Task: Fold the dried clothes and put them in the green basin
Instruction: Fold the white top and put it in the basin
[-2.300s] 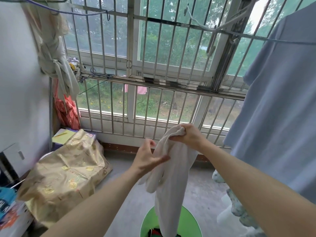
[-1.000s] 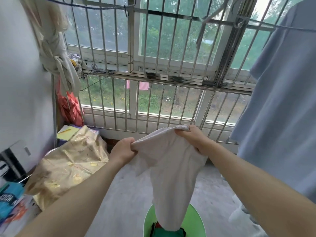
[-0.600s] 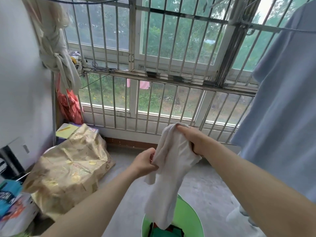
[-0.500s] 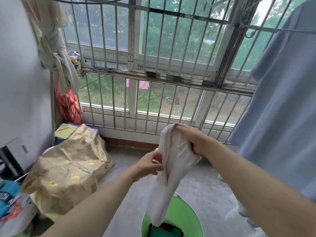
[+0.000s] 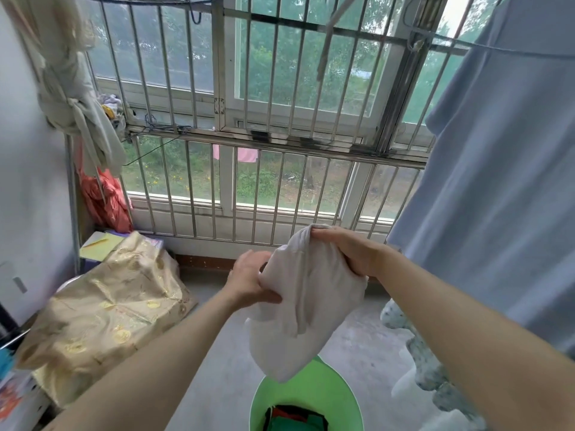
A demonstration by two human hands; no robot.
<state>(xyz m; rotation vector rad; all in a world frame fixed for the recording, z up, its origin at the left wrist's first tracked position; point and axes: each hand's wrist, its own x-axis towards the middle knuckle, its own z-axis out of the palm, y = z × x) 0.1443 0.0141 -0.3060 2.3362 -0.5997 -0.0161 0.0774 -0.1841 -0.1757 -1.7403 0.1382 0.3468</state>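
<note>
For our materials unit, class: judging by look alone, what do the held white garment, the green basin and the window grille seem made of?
White garment: soft matte fabric, possibly cotton; it drapes and creases limply. Green basin: likely plastic; uniform bright colour, smooth thin rim. Window grille: metal, probably stainless steel; silvery bars with a dull sheen.

The basin [image 5: 339, 393] runs off the bottom edge, its far rim hidden behind the cloth [image 5: 305, 306]. The left hand [image 5: 249, 283] has its fingertips out of sight behind that cloth, while the blue garment [image 5: 497, 213] is cut by the right and top edges.
</note>
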